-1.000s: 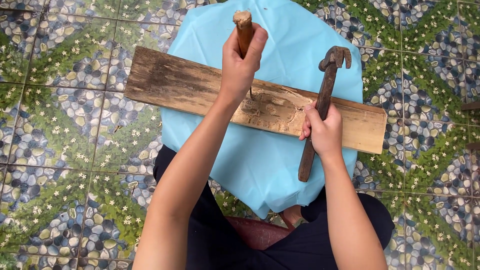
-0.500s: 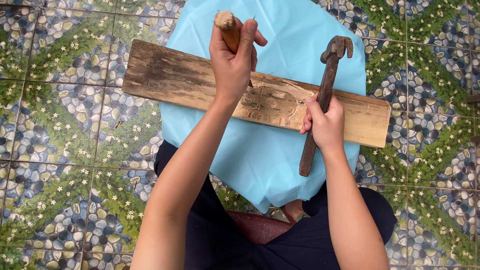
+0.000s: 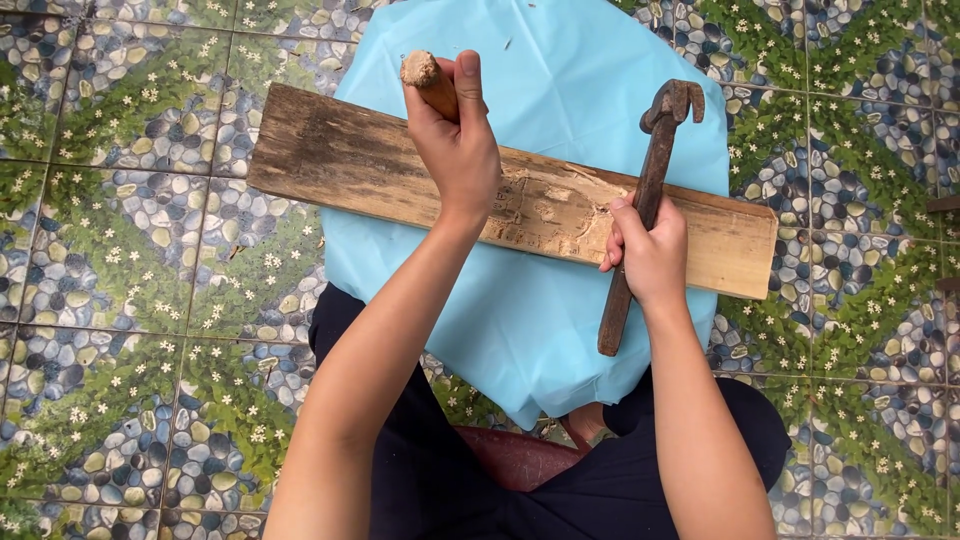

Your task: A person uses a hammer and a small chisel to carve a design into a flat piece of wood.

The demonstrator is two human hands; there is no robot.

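My left hand (image 3: 458, 140) is closed around a wooden-handled chisel (image 3: 428, 82), held upright over a weathered wooden plank (image 3: 340, 160); the chisel's blade is hidden behind the hand. The plank lies across a light blue sheet (image 3: 540, 320) and bears a carved pattern (image 3: 545, 210) near its middle. My right hand (image 3: 648, 250) grips the middle of a rusty claw hammer (image 3: 650, 190), whose head is raised over the plank's far edge to the right of the carving.
The floor around is tiled in a pebble and green leaf pattern (image 3: 120, 260). My dark trousers (image 3: 440, 470) and a reddish low seat (image 3: 520, 455) show below the sheet. A dark object edge (image 3: 945, 205) sits at the far right.
My left hand with the chisel has shifted left along the plank, off the carving. The right hand has kept its grip on the hammer and barely moved.
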